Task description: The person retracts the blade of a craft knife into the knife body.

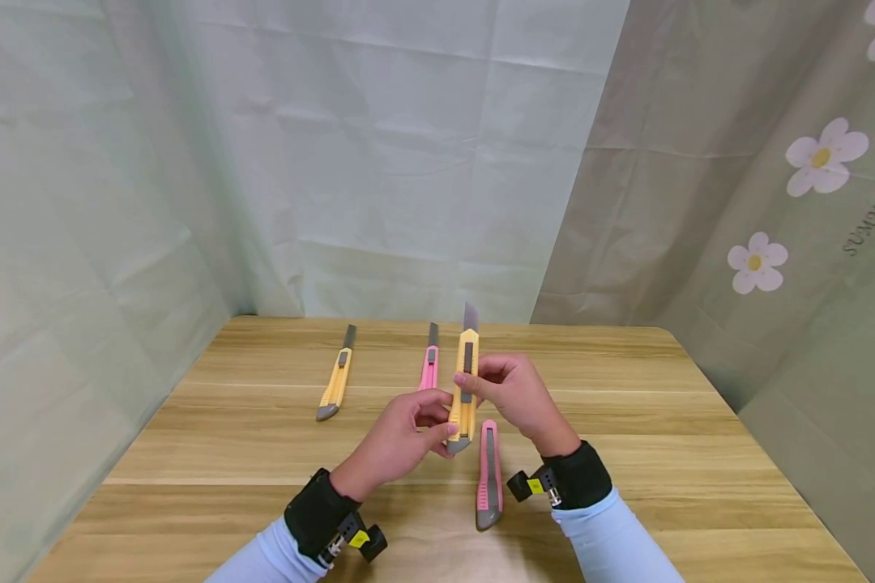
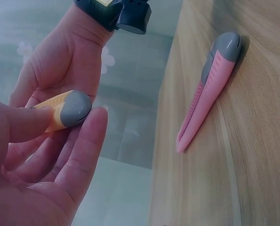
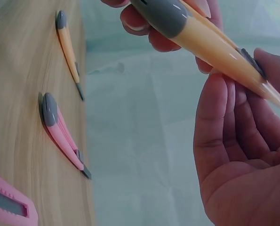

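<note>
Both hands hold a yellow utility knife [image 1: 468, 356] upright above the table, its blade [image 1: 471, 317] out and pointing up. My left hand [image 1: 397, 437] pinches the grey end between thumb and fingers. Higher up the body, my right hand [image 1: 514, 393] grips it with the thumb close to the dark slider [image 3: 252, 62]. Below the hands lies a pink utility knife [image 1: 489, 478] with no blade showing. Behind the left hand is another pink knife [image 1: 429, 368], blade out and partly hidden in the head view. Off to the left rests a second yellow knife [image 1: 335, 380], blade out.
All the loose knives lie on a wooden table [image 1: 627, 453]. Hanging cloth [image 1: 379, 162] surrounds its back and sides, with printed flowers at the right. Each wrist wears a black band [image 1: 321, 512] with a small camera.
</note>
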Motion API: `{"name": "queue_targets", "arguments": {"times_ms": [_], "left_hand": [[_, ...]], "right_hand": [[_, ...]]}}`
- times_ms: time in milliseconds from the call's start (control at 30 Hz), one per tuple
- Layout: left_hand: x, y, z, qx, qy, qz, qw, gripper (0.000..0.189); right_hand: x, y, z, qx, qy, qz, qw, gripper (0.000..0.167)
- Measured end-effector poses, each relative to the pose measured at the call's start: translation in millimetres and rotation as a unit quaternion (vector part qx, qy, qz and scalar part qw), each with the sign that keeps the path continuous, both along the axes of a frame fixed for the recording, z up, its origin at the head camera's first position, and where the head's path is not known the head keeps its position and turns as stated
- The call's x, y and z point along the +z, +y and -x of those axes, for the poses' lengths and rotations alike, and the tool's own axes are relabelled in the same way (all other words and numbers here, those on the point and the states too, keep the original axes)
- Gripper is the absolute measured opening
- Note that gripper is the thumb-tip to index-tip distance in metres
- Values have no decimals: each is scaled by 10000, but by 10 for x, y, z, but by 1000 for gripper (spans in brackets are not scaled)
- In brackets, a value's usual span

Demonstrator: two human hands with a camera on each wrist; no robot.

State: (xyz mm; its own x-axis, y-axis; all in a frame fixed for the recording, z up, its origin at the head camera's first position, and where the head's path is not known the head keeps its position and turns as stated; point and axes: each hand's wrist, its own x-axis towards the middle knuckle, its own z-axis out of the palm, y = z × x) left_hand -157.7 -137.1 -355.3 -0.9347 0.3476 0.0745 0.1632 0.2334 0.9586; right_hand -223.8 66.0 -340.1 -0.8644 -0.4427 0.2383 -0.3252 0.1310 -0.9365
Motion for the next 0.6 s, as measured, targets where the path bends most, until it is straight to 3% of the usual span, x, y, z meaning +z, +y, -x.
{"name": "queue_targets", "arguments": {"times_ms": [600], "left_hand": [[19,0,-7,-10,-17,-42,10000,26]], "right_hand": [[6,-1,-15,180,-280,345,9988,21]]}}
